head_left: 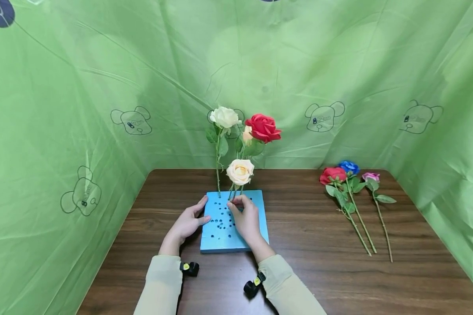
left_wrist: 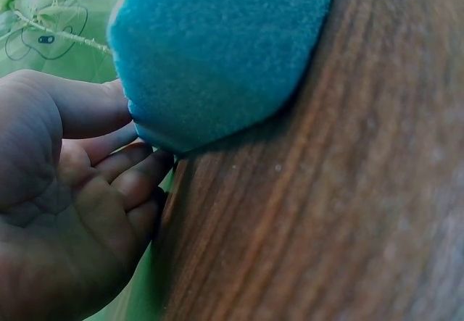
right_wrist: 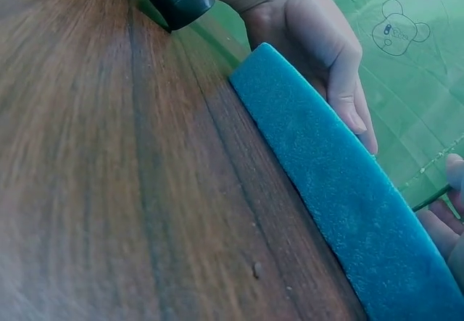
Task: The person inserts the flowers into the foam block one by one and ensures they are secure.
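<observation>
A blue foam board (head_left: 213, 243) dotted with small holes lies on the table. My left hand (head_left: 186, 225) holds its left edge, thumb on the top face and fingers along the side; the left wrist view shows this hand (left_wrist: 80, 161) at the foam's corner. With thumb and forefinger, my right hand (head_left: 245, 218) pinches the low end of a thin stem, seemingly that of the cream rose (head_left: 240, 172), just above the board. In the right wrist view a green stem (right_wrist: 433, 198) shows between its fingers. A white rose (head_left: 225, 117) and a red rose (head_left: 264, 128) stand upright behind.
Another pale bloom (head_left: 247, 134) is partly hidden behind the standing red rose. To the right on the wooden table (head_left: 299, 262) lie a second red rose (head_left: 333, 175), a blue rose (head_left: 349, 166) and a pink rose (head_left: 371, 176). Green cloth (head_left: 82, 109) surrounds the table.
</observation>
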The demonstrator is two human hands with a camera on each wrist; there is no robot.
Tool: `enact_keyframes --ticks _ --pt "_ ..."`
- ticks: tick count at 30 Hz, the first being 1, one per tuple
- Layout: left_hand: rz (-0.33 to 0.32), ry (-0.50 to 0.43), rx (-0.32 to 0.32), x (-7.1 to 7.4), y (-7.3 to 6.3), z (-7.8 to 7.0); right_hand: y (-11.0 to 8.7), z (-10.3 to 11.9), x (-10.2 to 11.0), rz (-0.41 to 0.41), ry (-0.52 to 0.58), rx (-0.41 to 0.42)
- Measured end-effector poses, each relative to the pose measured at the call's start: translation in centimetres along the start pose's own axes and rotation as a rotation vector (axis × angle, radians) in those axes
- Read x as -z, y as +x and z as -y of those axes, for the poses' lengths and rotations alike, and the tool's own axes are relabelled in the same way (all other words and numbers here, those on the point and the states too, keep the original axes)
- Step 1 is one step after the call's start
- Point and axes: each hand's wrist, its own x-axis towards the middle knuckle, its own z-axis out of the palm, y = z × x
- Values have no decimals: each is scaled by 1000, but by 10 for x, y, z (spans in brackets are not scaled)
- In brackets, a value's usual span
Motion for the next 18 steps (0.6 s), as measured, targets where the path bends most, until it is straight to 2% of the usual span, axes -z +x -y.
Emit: enact_keyframes --ticks 3,7,18 --pt "-7 -4 -1 0 -1 -1 -1 2 0 0 9 31" --pt "-4 9 -16 2 1 6 -2 4 1 -3 7 85" --pt "-16 18 -2 0 3 6 -3 5 -1 -45 -79 6"
